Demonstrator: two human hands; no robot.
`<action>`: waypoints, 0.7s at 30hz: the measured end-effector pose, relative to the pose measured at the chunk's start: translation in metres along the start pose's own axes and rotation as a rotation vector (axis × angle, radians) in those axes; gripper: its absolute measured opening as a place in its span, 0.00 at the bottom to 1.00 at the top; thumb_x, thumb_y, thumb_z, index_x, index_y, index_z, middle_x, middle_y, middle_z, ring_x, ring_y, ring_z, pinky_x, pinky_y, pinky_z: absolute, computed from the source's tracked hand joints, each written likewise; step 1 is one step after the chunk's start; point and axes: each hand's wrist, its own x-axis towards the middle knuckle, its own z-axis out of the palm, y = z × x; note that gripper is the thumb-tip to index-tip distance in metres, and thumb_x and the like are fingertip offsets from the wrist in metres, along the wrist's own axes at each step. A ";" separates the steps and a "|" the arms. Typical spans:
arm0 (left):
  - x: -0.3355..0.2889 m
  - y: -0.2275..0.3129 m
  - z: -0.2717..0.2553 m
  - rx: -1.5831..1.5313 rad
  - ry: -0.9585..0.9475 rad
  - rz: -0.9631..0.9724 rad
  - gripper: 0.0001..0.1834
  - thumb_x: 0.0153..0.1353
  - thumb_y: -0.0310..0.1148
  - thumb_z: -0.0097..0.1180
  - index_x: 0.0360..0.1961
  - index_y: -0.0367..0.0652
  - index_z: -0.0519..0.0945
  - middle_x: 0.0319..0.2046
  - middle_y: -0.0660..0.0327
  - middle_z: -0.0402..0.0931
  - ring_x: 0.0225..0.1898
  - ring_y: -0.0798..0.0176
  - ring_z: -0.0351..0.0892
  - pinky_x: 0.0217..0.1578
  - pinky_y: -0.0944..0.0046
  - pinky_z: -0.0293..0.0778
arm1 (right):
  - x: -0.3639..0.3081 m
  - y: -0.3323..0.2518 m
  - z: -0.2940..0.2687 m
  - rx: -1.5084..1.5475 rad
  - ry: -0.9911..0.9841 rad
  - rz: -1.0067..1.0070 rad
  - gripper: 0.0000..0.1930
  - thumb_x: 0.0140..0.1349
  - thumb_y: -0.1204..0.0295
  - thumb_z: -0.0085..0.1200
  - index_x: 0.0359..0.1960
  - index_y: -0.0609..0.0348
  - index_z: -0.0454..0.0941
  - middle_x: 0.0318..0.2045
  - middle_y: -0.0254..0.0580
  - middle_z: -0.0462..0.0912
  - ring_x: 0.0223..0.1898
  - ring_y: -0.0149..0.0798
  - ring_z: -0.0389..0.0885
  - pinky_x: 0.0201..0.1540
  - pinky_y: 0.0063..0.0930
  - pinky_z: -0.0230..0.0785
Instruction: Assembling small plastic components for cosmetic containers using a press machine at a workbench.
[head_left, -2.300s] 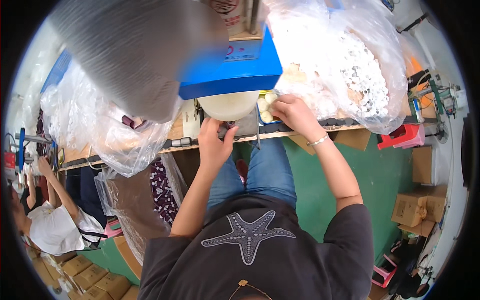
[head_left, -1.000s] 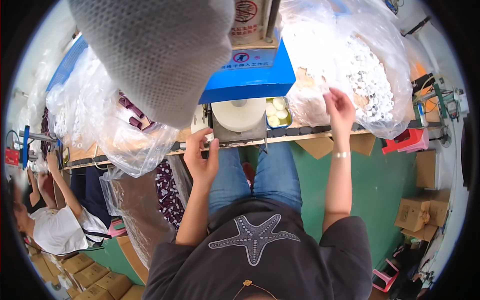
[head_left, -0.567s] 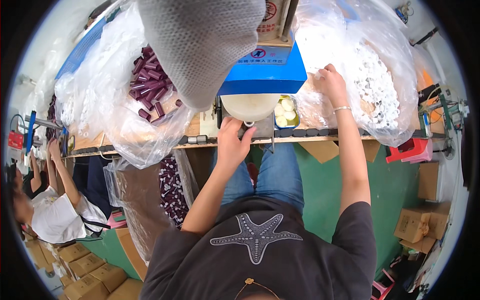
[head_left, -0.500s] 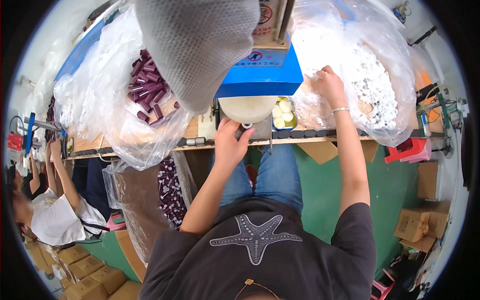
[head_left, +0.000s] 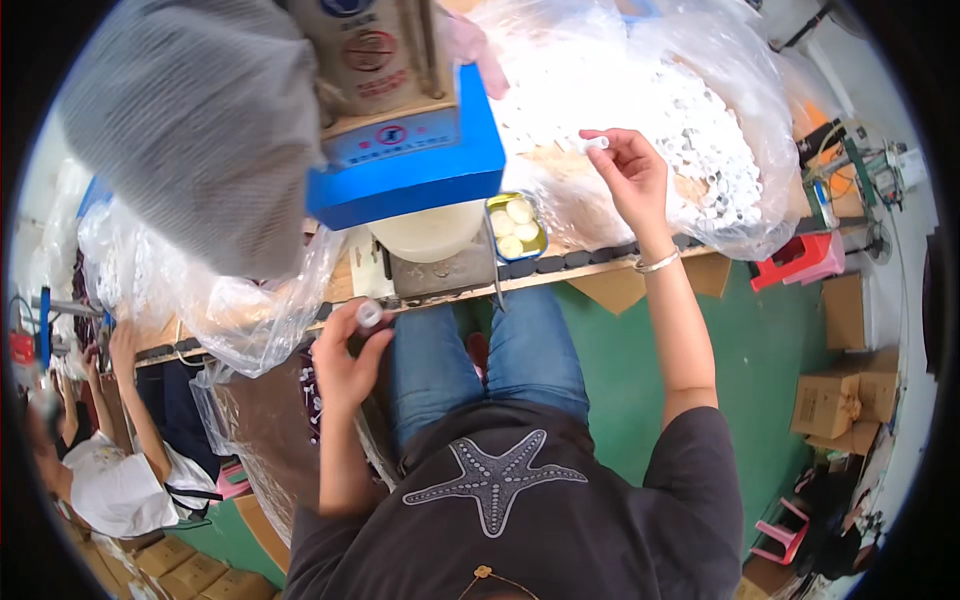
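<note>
My left hand [head_left: 345, 355], just off the table's front edge, grips a small tube with a white round end [head_left: 369, 314]; the fingers hide most of the rest. A small white cylindrical fitting [head_left: 593, 145] sits pinched between the thumb and fingers of my right hand [head_left: 637, 178], above the plastic sheet at the right. Many loose white fittings [head_left: 705, 150] lie heaped on that sheet beside the right hand. Between my hands stands a blue machine housing [head_left: 410, 190] with a cream rounded part [head_left: 430, 235] beneath it, over a metal plate [head_left: 450, 275].
A tin [head_left: 541, 243] of pale round pieces stands right of the plate. Grey cloth [head_left: 190, 130] hangs over the left, above clear plastic sheeting [head_left: 265, 335]. Below it is a lined carton [head_left: 255, 420]. A co-worker in a white top [head_left: 120, 490] works at far left.
My left hand has drawn back from under the machine, left and toward me, holding the small tube. My right hand has lifted a white fitting from the heap. The view has shifted right.
</note>
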 end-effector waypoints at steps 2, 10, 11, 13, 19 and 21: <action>-0.020 -0.010 -0.025 -0.015 -0.003 -0.063 0.18 0.53 0.15 0.59 0.45 0.35 0.73 0.35 0.61 0.83 0.33 0.74 0.76 0.37 0.74 0.70 | -0.009 -0.022 0.002 0.143 -0.008 0.081 0.07 0.62 0.77 0.56 0.40 0.64 0.74 0.37 0.43 0.84 0.28 0.22 0.75 0.33 0.15 0.69; -0.098 -0.079 -0.128 0.550 -0.306 -0.631 0.15 0.50 0.18 0.60 0.41 0.35 0.74 0.32 0.55 0.81 0.33 0.63 0.79 0.33 0.66 0.71 | -0.126 -0.011 -0.050 0.327 -0.619 0.785 0.06 0.59 0.78 0.59 0.37 0.60 0.76 0.26 0.37 0.83 0.18 0.22 0.75 0.20 0.16 0.66; -0.120 -0.115 -0.147 0.681 -0.337 -0.742 0.16 0.49 0.20 0.62 0.41 0.35 0.75 0.33 0.50 0.81 0.34 0.55 0.81 0.34 0.62 0.73 | -0.143 0.002 -0.059 0.203 -0.601 0.893 0.06 0.60 0.75 0.59 0.37 0.62 0.76 0.24 0.33 0.81 0.19 0.22 0.75 0.22 0.14 0.67; -0.159 -0.174 -0.178 0.936 -0.326 -0.670 0.19 0.49 0.24 0.62 0.44 0.36 0.75 0.35 0.43 0.80 0.38 0.41 0.80 0.38 0.53 0.74 | -0.161 0.036 -0.082 -0.066 -0.335 1.028 0.06 0.61 0.74 0.58 0.36 0.64 0.76 0.23 0.32 0.80 0.19 0.23 0.76 0.22 0.15 0.67; -0.103 -0.165 -0.130 0.752 -0.330 -0.520 0.18 0.54 0.27 0.59 0.46 0.34 0.75 0.32 0.46 0.82 0.36 0.42 0.82 0.40 0.55 0.76 | -0.178 0.138 -0.160 -0.311 0.517 0.869 0.11 0.58 0.69 0.59 0.32 0.67 0.79 0.24 0.45 0.83 0.24 0.31 0.81 0.29 0.27 0.74; -0.082 -0.123 -0.110 0.530 -0.453 -0.493 0.18 0.56 0.29 0.58 0.48 0.32 0.75 0.30 0.46 0.82 0.35 0.48 0.84 0.39 0.58 0.77 | -0.180 0.121 -0.164 -1.038 0.013 0.939 0.19 0.53 0.62 0.62 0.31 0.71 0.79 0.24 0.47 0.83 0.28 0.35 0.83 0.31 0.34 0.73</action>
